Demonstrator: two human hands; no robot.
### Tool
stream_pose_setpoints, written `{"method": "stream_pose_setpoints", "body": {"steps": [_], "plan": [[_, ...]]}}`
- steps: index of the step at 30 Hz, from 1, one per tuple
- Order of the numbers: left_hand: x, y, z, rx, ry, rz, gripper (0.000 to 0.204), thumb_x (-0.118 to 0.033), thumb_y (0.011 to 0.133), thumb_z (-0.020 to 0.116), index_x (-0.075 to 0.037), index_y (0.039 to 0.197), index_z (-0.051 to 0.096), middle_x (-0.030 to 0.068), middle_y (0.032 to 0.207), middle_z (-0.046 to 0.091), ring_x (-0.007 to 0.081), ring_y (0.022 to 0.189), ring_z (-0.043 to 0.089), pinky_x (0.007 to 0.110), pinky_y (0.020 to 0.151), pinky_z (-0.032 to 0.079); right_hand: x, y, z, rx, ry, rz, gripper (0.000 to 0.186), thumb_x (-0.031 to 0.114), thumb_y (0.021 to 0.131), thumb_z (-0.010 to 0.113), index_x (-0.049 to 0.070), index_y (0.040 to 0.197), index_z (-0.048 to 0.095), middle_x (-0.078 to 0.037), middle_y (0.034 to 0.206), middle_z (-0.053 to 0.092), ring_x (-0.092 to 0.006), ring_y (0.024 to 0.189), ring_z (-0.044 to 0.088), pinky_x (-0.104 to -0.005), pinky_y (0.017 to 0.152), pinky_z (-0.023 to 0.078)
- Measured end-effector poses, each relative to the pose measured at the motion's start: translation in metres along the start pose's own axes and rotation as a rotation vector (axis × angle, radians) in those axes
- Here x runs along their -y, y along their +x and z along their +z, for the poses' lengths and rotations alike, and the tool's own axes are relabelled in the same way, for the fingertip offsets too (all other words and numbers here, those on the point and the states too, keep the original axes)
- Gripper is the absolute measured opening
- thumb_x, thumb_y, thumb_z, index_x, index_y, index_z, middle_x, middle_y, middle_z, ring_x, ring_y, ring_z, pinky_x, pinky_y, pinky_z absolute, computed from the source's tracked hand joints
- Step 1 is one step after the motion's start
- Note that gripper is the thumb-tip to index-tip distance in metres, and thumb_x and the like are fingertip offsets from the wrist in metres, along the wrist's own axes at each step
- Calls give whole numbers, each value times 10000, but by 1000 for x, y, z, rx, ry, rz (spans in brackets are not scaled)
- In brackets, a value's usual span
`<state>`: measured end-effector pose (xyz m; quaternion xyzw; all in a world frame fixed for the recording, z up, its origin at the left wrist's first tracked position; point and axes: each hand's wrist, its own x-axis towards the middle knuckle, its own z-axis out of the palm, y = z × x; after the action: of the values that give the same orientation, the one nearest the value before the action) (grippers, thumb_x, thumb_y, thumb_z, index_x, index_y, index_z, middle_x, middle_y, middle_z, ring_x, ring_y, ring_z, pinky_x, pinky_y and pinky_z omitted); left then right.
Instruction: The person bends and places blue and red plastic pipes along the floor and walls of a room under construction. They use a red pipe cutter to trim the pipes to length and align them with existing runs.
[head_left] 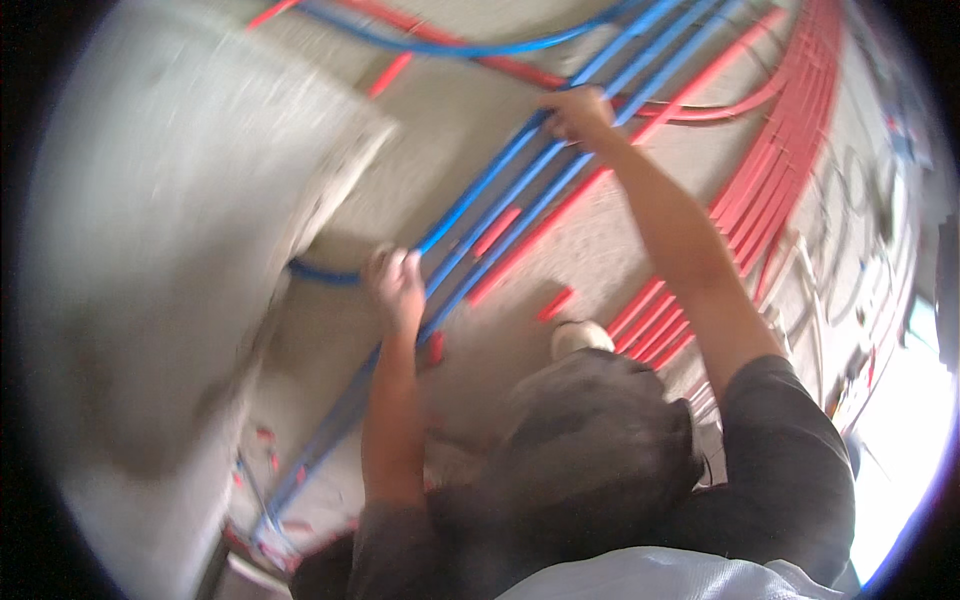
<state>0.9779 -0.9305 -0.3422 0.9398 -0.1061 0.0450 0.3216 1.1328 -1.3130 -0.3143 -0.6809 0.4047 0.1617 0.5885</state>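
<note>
Blue pipes (480, 187) run side by side diagonally over the grey concrete floor. My left hand (397, 285) is closed around the leftmost blue pipe, where it bends away toward the foot of the wall. Farther off and to the right, my right hand (580, 115) grips the same pipe higher up, its fingers curled and slightly blurred. A long red pipe (545, 232) lies along the right side of the blue ones. One short red piece (495, 232) rests between the blue pipes, and another short red piece (555, 303) sits nearer my knee.
A grey concrete wall (180, 200) with a rough edge stands at the left. Many red pipes (785, 150) curve along the right side. At the far end, a blue pipe and red pipes cross the floor. My shoe (582, 338) shows beside my bent knee.
</note>
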Motion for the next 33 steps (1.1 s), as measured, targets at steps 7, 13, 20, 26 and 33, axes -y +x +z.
{"method": "stream_pose_setpoints", "body": {"steps": [7,13,20,26,33], "plan": [[-10,5,-7,-144,-15,12,129,-115,828,736,-59,806,622,121,931,633,360,935,596,493,831,446,-6,13,1,60,56,-57,254,196,888,769,16,770,636,-88,613,590,-131,395,432,-311,359,272],[-10,-2,-2,-163,29,-31,129,-145,854,739,-53,831,652,114,929,620,340,956,600,488,859,453,-8,20,-7,89,26,-24,182,227,875,777,98,898,651,-64,648,622,-85,409,439,-243,347,313],[-14,-9,-3,-165,32,-97,112,-142,864,738,-60,862,663,87,966,627,314,1016,599,470,956,443,-5,23,-8,97,-88,-15,204,285,901,771,147,966,634,-11,671,644,-64,428,459,-236,369,331],[-14,-9,-1,-206,17,-93,101,-126,853,745,-55,844,673,86,941,643,299,1006,609,454,972,431,-4,34,-11,102,-64,-1,247,291,904,760,134,1015,604,-48,686,669,-95,443,526,-260,367,379],[-11,-6,1,-142,26,-63,141,-163,871,743,-56,862,652,123,977,621,352,1034,590,492,908,442,-2,27,-12,82,-92,52,268,342,981,687,131,1096,569,-37,672,603,-112,458,500,-293,391,391]]}}
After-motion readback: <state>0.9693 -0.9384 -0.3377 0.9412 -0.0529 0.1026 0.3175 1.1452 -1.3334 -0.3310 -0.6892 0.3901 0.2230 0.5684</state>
